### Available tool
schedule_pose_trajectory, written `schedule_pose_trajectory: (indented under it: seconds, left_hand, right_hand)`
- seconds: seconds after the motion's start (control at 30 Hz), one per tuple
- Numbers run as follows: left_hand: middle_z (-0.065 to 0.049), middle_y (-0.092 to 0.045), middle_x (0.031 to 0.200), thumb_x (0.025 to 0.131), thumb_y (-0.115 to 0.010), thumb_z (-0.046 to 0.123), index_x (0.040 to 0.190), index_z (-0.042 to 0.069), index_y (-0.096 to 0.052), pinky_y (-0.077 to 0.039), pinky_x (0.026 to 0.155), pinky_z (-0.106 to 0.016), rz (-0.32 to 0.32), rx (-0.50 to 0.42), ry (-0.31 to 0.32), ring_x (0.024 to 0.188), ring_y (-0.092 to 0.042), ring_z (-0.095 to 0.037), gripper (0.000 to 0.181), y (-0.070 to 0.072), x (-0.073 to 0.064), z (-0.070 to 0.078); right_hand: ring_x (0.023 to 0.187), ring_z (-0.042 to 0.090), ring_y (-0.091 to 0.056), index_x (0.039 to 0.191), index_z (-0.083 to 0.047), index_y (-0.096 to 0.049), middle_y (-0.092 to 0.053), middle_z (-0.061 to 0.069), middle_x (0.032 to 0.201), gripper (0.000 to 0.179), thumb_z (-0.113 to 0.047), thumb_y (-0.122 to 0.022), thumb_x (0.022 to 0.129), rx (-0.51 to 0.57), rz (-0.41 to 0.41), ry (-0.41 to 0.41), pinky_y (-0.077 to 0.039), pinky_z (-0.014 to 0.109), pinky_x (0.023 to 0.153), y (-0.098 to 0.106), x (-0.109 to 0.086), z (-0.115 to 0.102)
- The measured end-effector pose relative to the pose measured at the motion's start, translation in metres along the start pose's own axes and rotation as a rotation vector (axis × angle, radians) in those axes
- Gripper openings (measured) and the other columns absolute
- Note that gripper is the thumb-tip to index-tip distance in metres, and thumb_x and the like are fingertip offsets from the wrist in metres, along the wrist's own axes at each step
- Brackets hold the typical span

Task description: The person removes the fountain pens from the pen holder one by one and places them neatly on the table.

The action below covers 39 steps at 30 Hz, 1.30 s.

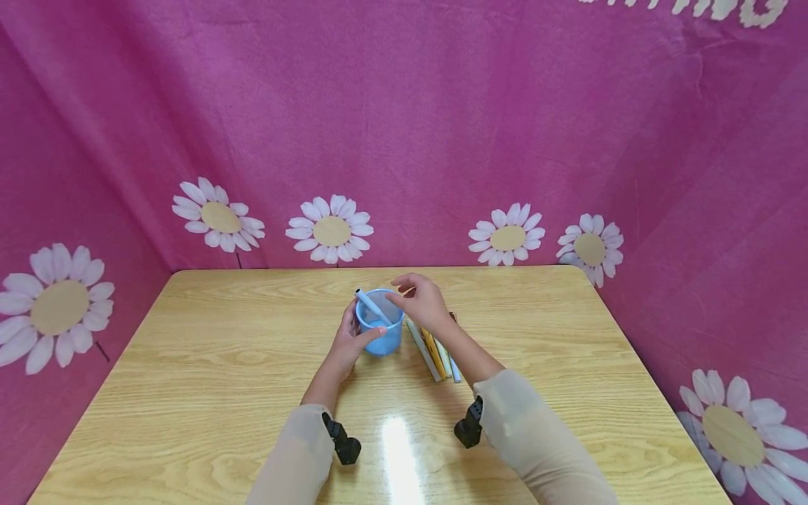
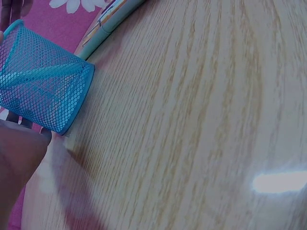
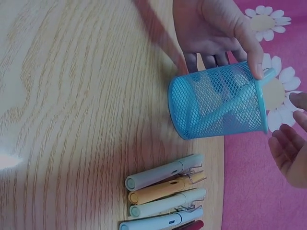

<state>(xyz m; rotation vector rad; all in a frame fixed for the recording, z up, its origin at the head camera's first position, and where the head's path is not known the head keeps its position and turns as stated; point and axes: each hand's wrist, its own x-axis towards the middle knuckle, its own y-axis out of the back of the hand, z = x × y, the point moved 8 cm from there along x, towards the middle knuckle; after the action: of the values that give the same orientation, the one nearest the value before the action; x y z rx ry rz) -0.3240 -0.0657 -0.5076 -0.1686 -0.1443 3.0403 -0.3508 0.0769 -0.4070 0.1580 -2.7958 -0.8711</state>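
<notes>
My left hand [image 1: 347, 345] grips a blue mesh pen cup [image 1: 382, 345] from its left side, thumb near the rim in the right wrist view. A single light blue pen [image 1: 372, 305] leans inside, its end poking above the rim on the left. Over the cup's right edge hovers my right hand [image 1: 424, 303], fingers loosely bent and holding nothing. Just right of the cup lie several capped pens side by side: a grey-green pen [image 3: 156, 173], an orange pen [image 3: 158, 189], a pale green pen [image 3: 165, 203], a light blue pen [image 3: 160, 220] and a dark red one [image 3: 194, 225], partly cut off.
The wooden table [image 1: 240, 365] stretches out around the cup and pens. A pink cloth [image 1: 404, 140] with printed daisies hangs behind it and along both sides. Light glares off the tabletop near the front. Both sleeves carry a black wrist camera [image 1: 468, 424].
</notes>
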Motion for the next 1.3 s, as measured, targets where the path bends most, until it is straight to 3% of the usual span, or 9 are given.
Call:
schedule_pose_trajectory:
  seconds: [0.33,0.63,1.3]
  left_hand:
    - [-0.011,-0.011,0.158,0.085,-0.062,0.009,0.151,0.013,-0.009,-0.009,0.119,-0.048,-0.028,0.007,0.013,0.146,-0.008,-0.03,0.084,-0.007,-0.016,0.022]
    - [-0.007,-0.013,0.158,0.084,-0.065,0.011,0.15,0.018,-0.013,-0.008,0.119,-0.047,-0.006,-0.009,-0.012,0.146,-0.009,-0.027,0.085,-0.001,-0.001,0.001]
    - [-0.005,-0.012,0.158,0.082,-0.067,0.013,0.15,0.02,-0.012,-0.008,0.119,-0.046,-0.008,-0.013,-0.023,0.147,-0.008,-0.025,0.088,-0.002,0.0,0.0]
  right_hand:
    - [0.086,0.022,-0.06,0.108,-0.007,-0.066,-0.065,0.011,0.099,0.028,-0.02,-0.07,0.083,-0.015,-0.035,0.055,-0.051,0.025,0.064,-0.011,-0.001,-0.009]
    - [0.087,0.024,-0.062,0.11,-0.005,-0.065,-0.064,0.013,0.104,0.031,-0.021,-0.069,0.084,-0.019,-0.064,0.082,-0.053,0.028,0.069,-0.022,0.001,-0.015]
    - [0.092,0.025,-0.062,0.115,-0.007,-0.062,-0.062,0.01,0.099,0.034,-0.02,-0.067,0.084,-0.106,-0.101,0.099,-0.052,0.033,0.074,-0.043,0.003,-0.015]
